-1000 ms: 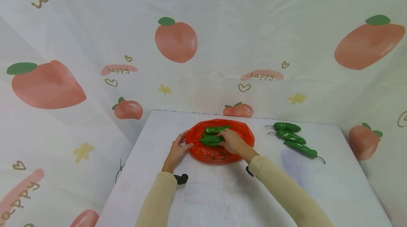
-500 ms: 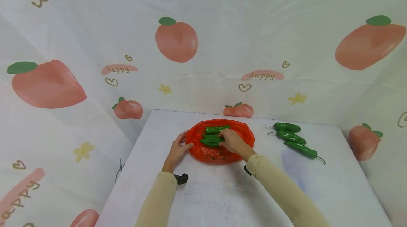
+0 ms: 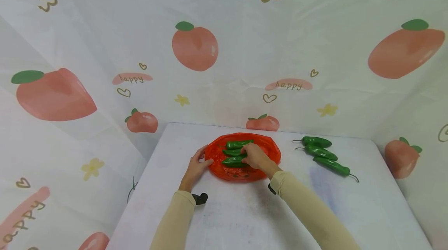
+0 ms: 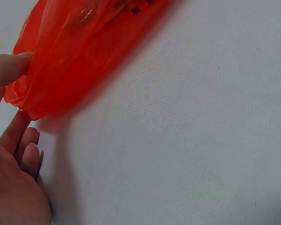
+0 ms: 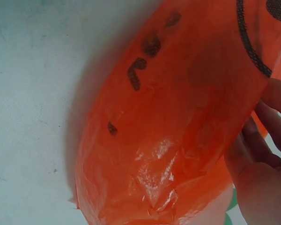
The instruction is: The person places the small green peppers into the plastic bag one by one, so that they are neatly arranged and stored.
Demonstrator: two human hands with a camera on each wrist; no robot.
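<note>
A red plastic bag (image 3: 224,174) lies spread open on the white table in the head view. My left hand (image 3: 196,167) holds its left edge, with the thumb on the outside and the fingers behind, as the left wrist view of the bag (image 4: 84,61) shows. Three green chili peppers lie in the bag: a back pepper (image 3: 238,145), a middle pepper (image 3: 231,152) and a front pepper (image 3: 232,161). My right hand (image 3: 257,156) reaches over the rim, its fingertips and thumb round the right ends of the middle and front peppers. In the right wrist view the bag hides those fingertips.
Several more things lie about: three green chili peppers (image 3: 319,152) on the table (image 3: 238,219) to the right of the bag, and dark wrist devices below both hands. A printed white cloth (image 3: 224,98) hangs behind and at both sides.
The middle and front peppers, close together before, now stand apart at their left ends, the front one nearer to me. Both hands have hardly moved.
</note>
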